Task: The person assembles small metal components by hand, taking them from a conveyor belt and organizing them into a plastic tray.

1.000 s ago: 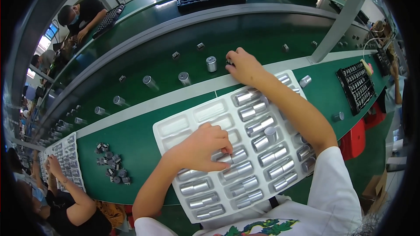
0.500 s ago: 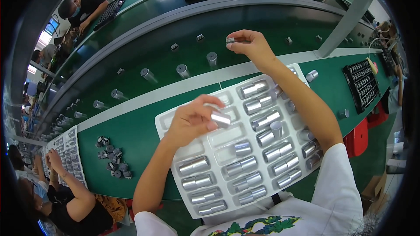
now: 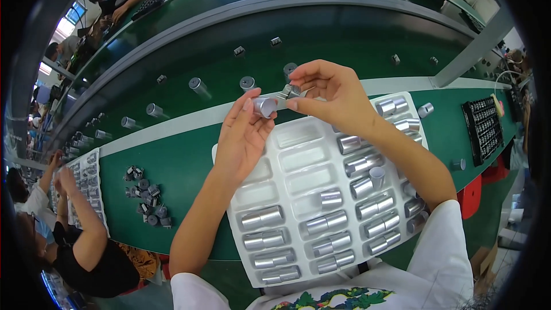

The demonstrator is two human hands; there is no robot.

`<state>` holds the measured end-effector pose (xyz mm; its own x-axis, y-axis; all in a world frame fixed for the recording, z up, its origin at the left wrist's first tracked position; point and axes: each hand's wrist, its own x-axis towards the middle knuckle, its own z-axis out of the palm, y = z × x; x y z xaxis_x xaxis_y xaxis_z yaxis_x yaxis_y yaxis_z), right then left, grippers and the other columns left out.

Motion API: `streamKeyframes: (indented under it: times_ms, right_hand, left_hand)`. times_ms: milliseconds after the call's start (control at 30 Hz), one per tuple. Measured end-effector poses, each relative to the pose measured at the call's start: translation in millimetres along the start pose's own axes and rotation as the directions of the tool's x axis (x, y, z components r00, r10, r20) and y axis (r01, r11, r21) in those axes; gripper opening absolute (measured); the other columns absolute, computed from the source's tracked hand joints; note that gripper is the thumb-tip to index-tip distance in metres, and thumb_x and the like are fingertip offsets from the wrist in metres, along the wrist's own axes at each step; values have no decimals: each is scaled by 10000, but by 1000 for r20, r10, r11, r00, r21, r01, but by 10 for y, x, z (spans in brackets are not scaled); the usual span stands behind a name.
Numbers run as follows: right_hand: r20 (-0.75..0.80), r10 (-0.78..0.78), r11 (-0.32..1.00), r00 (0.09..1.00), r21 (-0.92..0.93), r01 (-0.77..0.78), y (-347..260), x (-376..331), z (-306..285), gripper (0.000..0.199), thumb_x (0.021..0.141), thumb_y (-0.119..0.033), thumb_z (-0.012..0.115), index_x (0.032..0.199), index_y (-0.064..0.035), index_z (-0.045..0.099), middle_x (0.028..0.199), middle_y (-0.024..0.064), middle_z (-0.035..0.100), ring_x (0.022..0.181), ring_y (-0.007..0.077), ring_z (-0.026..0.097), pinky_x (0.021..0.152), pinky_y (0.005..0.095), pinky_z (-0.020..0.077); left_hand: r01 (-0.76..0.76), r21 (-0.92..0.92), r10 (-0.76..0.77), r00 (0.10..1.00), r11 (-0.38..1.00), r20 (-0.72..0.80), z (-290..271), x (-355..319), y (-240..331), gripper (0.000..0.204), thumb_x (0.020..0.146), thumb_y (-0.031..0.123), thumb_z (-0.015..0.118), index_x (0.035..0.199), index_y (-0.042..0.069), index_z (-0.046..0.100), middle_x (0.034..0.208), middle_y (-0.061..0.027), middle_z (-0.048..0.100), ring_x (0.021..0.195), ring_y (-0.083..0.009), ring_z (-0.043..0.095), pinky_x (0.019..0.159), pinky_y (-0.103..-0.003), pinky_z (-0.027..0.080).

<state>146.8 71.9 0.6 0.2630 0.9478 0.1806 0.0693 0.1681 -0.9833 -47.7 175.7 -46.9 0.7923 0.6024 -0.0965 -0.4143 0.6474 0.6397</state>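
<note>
My left hand (image 3: 243, 140) is closed on a silver metal cylinder (image 3: 264, 107), its open-looking end tilted toward my right hand. Between the thumb and fingers of my right hand (image 3: 338, 100) is a small grey metal part (image 3: 291, 91), close beside the cylinder. Whether the two pieces touch, I cannot tell. Below both hands lies a white moulded tray (image 3: 309, 181), with silver cylinders lying in many of its pockets and several pockets bare. One short cylinder (image 3: 377, 175) stands on end among those lying down.
Beyond the tray runs a green belt carrying spaced cylinders (image 3: 198, 85) and small metal parts (image 3: 239, 51). A pile of grey parts (image 3: 150, 201) sits on the left of the green table. At right are a black tray (image 3: 482, 129) and a slanted post (image 3: 476, 46). Co-workers sit around.
My left hand has risen from over the tray, bringing the cylinder up. My right hand has come back from above the belt with the small part, and both hands are now close together.
</note>
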Motion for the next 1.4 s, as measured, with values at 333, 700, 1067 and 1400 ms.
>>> streamKeyframes:
  times_ms: [333, 700, 1067, 1400]
  right_hand:
    - [301, -463, 673, 834, -493, 552, 8, -60, 40, 445, 782, -43, 792, 1207, -38, 663, 1103, 134, 682, 909, 233, 679, 785, 292, 558]
    - [417, -406, 589, 813, -560, 582, -11, -73, 78, 623, 739, -80, 834, 1320, -49, 609, 1069, 97, 737, 945, 241, 701, 786, 323, 546]
    - [415, -549, 444, 725, -590, 674, -29, -108, 41, 558, 731, -203, 833, 1247, -82, 657, 968, 22, 740, 872, 209, 664, 757, 333, 485]
    - [470, -519, 441, 713, -567, 695, -63, -153, 109, 344, 691, -178, 812, 1010, -90, 719, 937, 36, 700, 855, 216, 653, 745, 354, 485]
  left_hand:
    - [142, 161, -130, 988, 977, -84, 69, -17, 1, 346, 1020, 436, 555, 970, 94, 572, 745, -76, 632, 548, -109, 539, 470, -233, 394]
    - [215, 300, -165, 969, 930, -184, 95, -6, 5, 441, 1006, 488, 554, 823, 89, 589, 566, -34, 562, 383, -99, 466, 340, -212, 298]
    - [-1, 710, -17, 1000, 704, 18, 190, -120, -126, 399, 839, 241, 812, 1066, -22, 617, 768, -18, 618, 627, -65, 569, 535, -217, 448]
    - [-126, 732, 81, 992, 670, 96, 208, -225, -185, 315, 876, 204, 769, 1034, -3, 591, 771, 14, 572, 653, -33, 504, 566, -206, 404]
